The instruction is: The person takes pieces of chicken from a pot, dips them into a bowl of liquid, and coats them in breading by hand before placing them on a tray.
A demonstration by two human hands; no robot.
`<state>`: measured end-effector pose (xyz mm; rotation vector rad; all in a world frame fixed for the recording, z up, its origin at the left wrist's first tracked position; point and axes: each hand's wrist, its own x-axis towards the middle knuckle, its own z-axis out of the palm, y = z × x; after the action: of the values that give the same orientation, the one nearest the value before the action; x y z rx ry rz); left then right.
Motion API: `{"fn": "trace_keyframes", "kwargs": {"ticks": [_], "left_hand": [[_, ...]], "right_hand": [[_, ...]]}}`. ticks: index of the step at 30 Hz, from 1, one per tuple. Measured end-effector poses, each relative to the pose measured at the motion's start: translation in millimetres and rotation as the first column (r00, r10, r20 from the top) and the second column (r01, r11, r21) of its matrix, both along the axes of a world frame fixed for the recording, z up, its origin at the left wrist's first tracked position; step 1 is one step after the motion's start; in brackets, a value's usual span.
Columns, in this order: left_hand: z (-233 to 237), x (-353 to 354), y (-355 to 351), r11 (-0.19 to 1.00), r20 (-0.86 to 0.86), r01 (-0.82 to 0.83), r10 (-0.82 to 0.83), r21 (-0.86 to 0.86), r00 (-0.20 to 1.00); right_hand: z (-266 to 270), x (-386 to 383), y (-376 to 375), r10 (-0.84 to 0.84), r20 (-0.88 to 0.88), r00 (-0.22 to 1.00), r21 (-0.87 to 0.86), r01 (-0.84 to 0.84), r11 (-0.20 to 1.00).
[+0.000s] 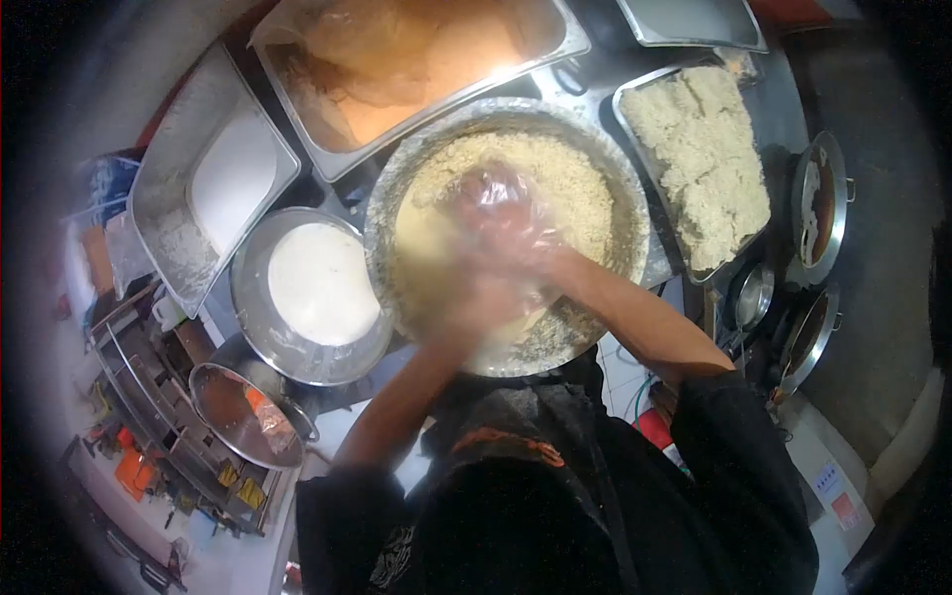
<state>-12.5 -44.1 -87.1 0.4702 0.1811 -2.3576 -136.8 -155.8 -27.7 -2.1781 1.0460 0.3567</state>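
Observation:
A large metal bowl [635, 213] stands in front of me, holding pale yellow crumbly crumbs or flour [570, 169]. Both of my hands are over or in this mixture near the bowl's middle. My right hand [501, 203] wears a clear plastic glove and reaches toward the far side; its fingers are smeared by motion. Nearer to me, my left hand [481, 297] is also heavily blurred and lies close to the right wrist. Whether either hand grips anything cannot be made out.
Left of the bowl is a round pan [248, 327] of white batter or powder, beside a deep metal tray [164, 208] with white contents. An orange-filled tray [297, 119] lies behind. At right sits a tray of pale crumbly food [699, 159]. A pot [213, 407] stands lower left.

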Motion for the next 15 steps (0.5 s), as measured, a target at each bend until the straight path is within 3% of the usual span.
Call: {"fn": "trace_keyframes", "kwargs": {"ticks": [1, 2, 3, 4, 5, 6, 8, 9, 10, 11, 12, 15], "left_hand": [[19, 2, -4, 0.989, 0.211, 0.054, -0.023, -0.138, 0.977], [8, 0, -8, 0.988, 0.206, 0.046, -0.015, -0.15, 0.978], [-7, -2, 3, 0.974, 0.248, 0.075, -0.02, -0.215, 0.969], [-19, 1, 25, 0.956, 0.295, 0.128, -0.045, -0.266, 0.954], [-33, 1, 38, 0.926, 0.339, 0.176, -0.055, -0.335, 0.939], [-49, 2, 33, 0.881, 0.388, 0.217, -0.042, -0.421, 0.921], [-42, 5, 5, 0.817, 0.437, 0.248, 0.005, -0.52, 0.899], [-12, 8, 2, 0.723, 0.643, 0.373, 0.127, -0.582, 0.756], [5, 10, 7, 0.636, 0.786, 0.516, 0.252, -0.574, 0.564], [-15, 18, 22, 0.931, 0.644, 0.224, 0.016, -0.289, 0.764], [-19, 22, 20, 0.935, 0.644, 0.227, 0.002, -0.274, 0.765], [-15, 22, 31, 0.838, 0.403, 0.201, 0.024, -0.506, 0.915]], "right_hand": [[-40, -1, 17, -0.379, 0.345, 0.859, 0.329, 0.268, 0.906], [-64, -6, 18, -0.721, 0.487, 0.494, 0.658, 0.335, 0.674], [-64, -10, 15, -0.719, 0.483, 0.5, 0.659, 0.334, 0.674], [-59, -11, 19, -0.359, 0.393, 0.847, 0.283, 0.259, 0.923], [-52, -13, 18, 0.029, 0.081, 0.996, -0.093, -0.022, 0.995], [-53, -10, 17, 0.032, 0.082, 0.996, -0.124, -0.021, 0.992], [-71, 4, 21, -0.013, 0.076, 0.997, -0.505, 0.05, 0.861], [-43, 15, 14, -0.113, 0.132, 0.985, -0.221, 0.141, 0.965], [-32, 18, 14, -0.113, 0.132, 0.985, -0.197, 0.138, 0.971], [-26, 19, 15, -0.144, 0.149, 0.978, -0.103, 0.16, 0.982], [-27, 21, 13, -0.175, 0.163, 0.971, -0.022, 0.181, 0.983], [-38, 15, 46, -0.163, 0.148, 0.975, -0.133, 0.183, 0.974]]}}
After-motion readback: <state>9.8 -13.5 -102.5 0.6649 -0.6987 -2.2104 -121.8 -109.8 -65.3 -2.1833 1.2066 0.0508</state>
